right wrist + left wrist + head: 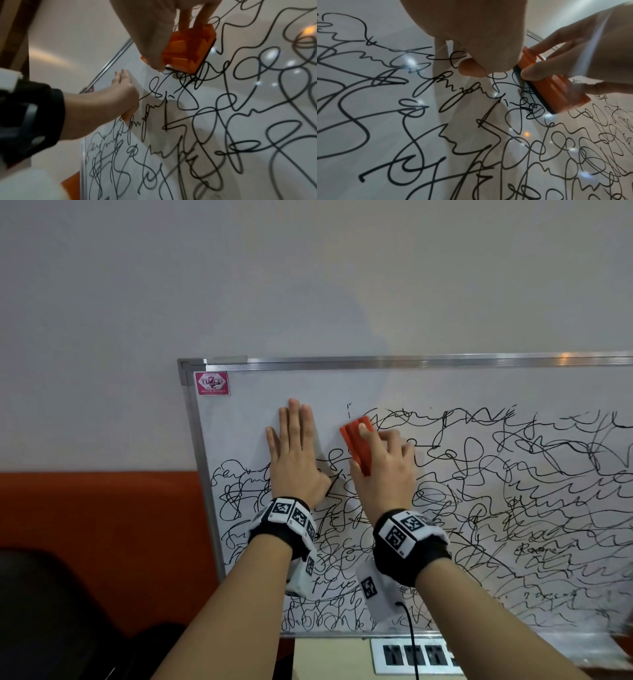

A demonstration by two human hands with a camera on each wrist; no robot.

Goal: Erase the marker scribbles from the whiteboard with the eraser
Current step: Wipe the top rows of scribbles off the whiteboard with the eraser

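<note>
Fingers of the left hand lie straight and flat against the whiteboard, spread over the wiped patch in the upper left of the board, holding nothing and seemingly bracing it. Just to the right, the right hand grips the eraser, an orange block standing tilted on the board at centre frame; the thumb pinches one long side and the other fingers the opposite side, as the left wrist view shows. Its dark felt face sits against the surface at the left edge of the marker scribbles, which run from there across the right of the frame and fill the whole lower part of the board, under both wrists too. By its look the eraser is a light, rigid plastic shell, ridged on the back, so a hold across its two long sides should stay firm and let the palm press down; the glossy board is likely slick, and only a small corner looks done so far. Below the board at lower centre lies a socket strip.
</note>
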